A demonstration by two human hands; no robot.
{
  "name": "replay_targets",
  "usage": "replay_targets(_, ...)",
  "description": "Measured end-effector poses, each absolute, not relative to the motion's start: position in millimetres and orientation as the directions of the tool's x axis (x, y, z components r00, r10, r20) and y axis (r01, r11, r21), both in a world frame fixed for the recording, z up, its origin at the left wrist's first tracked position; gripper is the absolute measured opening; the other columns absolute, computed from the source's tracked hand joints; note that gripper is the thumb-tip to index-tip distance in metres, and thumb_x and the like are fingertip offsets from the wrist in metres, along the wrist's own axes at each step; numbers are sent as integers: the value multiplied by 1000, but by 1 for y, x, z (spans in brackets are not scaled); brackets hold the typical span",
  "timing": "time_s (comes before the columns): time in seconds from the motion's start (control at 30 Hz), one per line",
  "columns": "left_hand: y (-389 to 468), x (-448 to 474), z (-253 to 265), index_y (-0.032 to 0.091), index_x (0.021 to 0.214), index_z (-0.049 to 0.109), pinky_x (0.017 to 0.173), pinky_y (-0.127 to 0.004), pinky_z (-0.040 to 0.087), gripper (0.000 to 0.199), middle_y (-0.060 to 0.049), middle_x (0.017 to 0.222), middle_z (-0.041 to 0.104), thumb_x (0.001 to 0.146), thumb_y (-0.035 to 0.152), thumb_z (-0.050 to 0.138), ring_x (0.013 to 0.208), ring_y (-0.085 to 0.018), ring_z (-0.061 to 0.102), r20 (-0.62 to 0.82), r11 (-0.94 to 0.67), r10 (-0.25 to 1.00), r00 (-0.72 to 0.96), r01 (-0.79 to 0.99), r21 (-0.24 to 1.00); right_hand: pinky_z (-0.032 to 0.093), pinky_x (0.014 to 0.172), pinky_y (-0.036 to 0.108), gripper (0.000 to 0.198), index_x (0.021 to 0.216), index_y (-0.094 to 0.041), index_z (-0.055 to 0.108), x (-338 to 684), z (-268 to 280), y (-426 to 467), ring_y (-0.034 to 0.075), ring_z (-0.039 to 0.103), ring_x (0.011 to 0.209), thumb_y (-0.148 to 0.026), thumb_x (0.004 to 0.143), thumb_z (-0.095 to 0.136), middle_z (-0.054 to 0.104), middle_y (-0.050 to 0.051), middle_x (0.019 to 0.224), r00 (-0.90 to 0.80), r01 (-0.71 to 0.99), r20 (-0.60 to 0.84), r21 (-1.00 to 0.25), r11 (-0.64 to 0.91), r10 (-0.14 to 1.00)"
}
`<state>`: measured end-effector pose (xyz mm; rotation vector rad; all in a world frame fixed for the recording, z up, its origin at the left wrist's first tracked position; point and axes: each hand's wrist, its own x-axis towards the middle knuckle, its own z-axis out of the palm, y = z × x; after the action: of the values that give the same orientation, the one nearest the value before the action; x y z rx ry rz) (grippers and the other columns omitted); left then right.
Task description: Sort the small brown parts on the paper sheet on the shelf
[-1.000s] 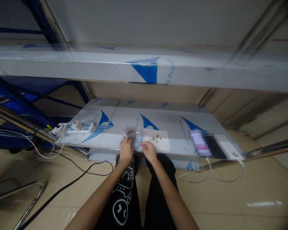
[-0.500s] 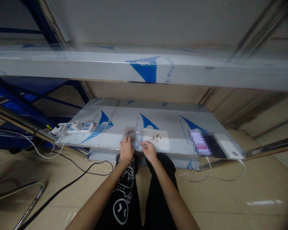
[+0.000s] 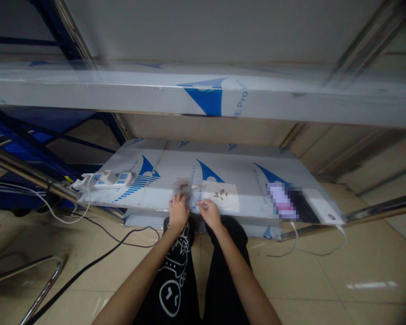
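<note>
The left grip has its fingers curled down on the near edge of a clear plastic bag with brownish contents; its fingertips blend into the film, so whether they pinch it cannot be told. Just beside it, the right grip bends inward, thumb and forefinger drawn close together; anything between them is too small to make out. Crinkled clear film lies between the two grips, its edges lost in glare. Immediately beyond and right of the right grip, a pale sheet bears a few small dark pieces, too blurred to identify. All this lies at the near edge of a film-covered shelf. Farther left of the left grip is a white power strip, partly covered by a plug. Well right of the right grip, a device is masked by pixelation, beside a dark panel and a white block. Below both grips, the forearms run out of view, hiding parts of the black trousers.
</note>
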<state>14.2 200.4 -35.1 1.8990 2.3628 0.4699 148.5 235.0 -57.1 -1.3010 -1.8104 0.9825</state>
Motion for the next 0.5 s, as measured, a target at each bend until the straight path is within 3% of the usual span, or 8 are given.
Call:
replay_targets(0.27, 201, 13, -36, 20, 107, 54, 90, -42, 32, 38, -6, 119, 52, 75, 6, 41, 110, -24, 41, 176, 142, 963, -202, 942, 303, 49, 65, 25, 23, 80, -20, 67, 149, -60, 234, 14, 60, 74, -11, 73, 47, 62, 3, 84, -268, 429, 137, -869, 246, 954)
replay_targets(0.5, 201, 12, -32, 16, 121, 45, 90, -38, 34, 51, -9, 125, 49, 72, 3, 38, 113, -22, 41, 177, 135, 962, -209, 925, 356, 50, 67, 26, 23, 80, -20, 67, 149, -59, 235, 14, 60, 74, -12, 74, 47, 63, 3, 84, -277, 440, 110, -869, 228, 955)
